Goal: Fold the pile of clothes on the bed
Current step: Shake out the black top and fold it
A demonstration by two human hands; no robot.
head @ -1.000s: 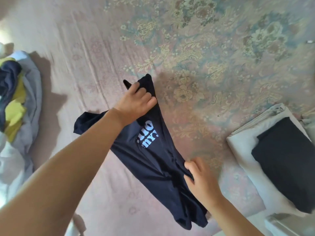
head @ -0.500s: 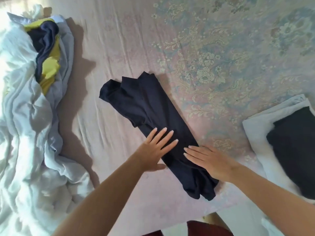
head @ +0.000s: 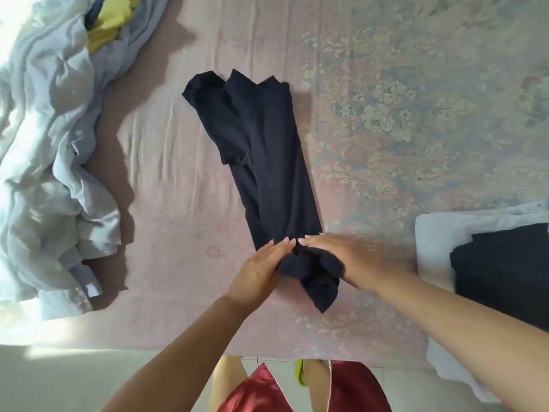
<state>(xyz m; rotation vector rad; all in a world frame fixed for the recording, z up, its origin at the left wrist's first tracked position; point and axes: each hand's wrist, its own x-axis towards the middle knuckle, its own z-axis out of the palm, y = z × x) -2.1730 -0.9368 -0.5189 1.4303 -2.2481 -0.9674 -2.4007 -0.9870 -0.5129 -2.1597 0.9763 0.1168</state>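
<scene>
- Our left hand and right hand have slid down to the navy shirt's near hem.
- Fingers curl round that hem, bunching it: we judge the lengthwise fold done.
- The shirt lies mid-bed, right of the unfolded pile.

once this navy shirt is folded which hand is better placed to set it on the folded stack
Right, probably. The right hand lies on the navy shirt on the side facing the folded stack; the left hand is on the far side.

No legible txt or labels anywhere.
</scene>
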